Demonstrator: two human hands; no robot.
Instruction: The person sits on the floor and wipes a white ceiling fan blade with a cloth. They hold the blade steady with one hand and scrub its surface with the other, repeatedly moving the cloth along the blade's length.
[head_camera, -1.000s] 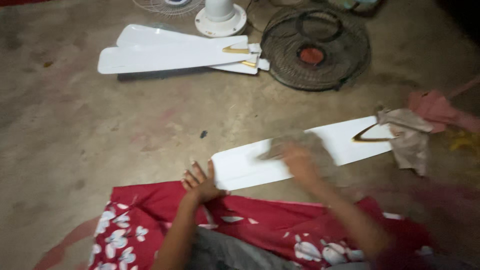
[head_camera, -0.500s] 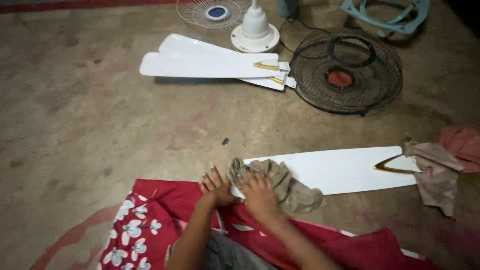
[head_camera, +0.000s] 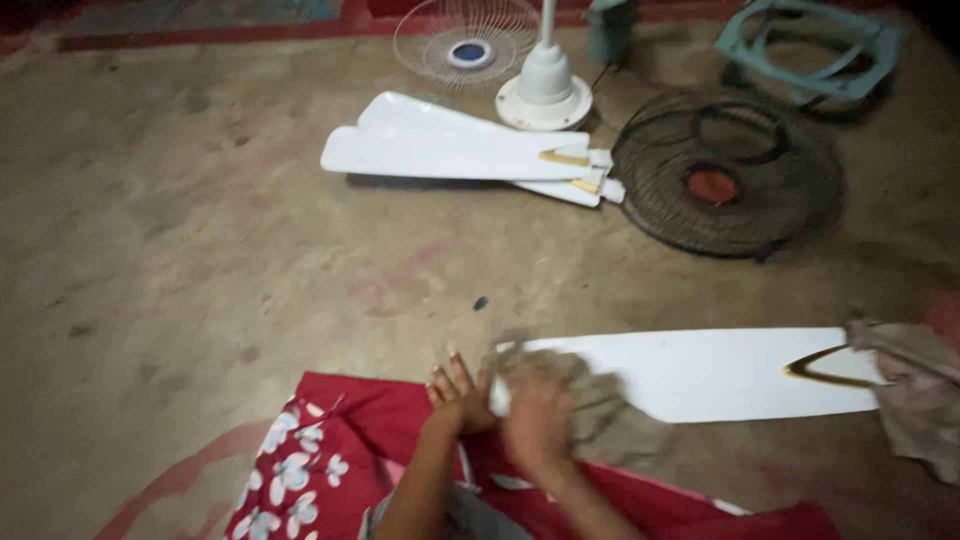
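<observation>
- While the right hand (head_camera: 537, 420), blurred but seemingly closed on the grey-brown rag (head_camera: 590, 410), rubs the near end of the white fan blade (head_camera: 720, 370) on the floor, press evenly.
- Left hand (head_camera: 458, 395), fingers spread, grasping nothing, should pin that end down.

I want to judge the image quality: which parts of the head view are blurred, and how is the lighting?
Head view: right hand and the brownish rag under it are motion-smeared; left hand is sharper; white fan blade stays fairly crisp; light is dim, corners dark, no glare.
</observation>
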